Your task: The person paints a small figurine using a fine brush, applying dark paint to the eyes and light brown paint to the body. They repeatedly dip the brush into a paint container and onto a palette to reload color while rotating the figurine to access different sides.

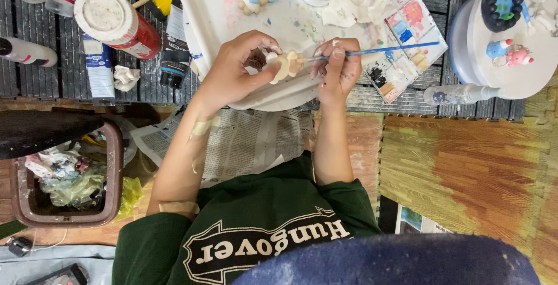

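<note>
Brown rectangular plastic waste bin (67, 174), stuffed with crumpled scraps, at eight o'clock. Red cylindrical can with white lid (116, 22), lying tilted, at ten o'clock, beside a dark paint tube (173, 46). Large white paint-spattered tray (215, 11) at twelve o'clock. Left hand (232, 72), at centre over the tray's near rim, fingers curled tight around a small cream unpainted figurine (286, 64). Right hand (334, 70), just beside it, pinching a thin blue-handled paintbrush (395, 48), bristle end meeting the figurine. White compartmented paint palette (407, 46) at one o'clock. Round white lid (517, 35) bearing small painted figures at two o'clock. Spread newspaper (244, 142) beneath the forearms.
</note>
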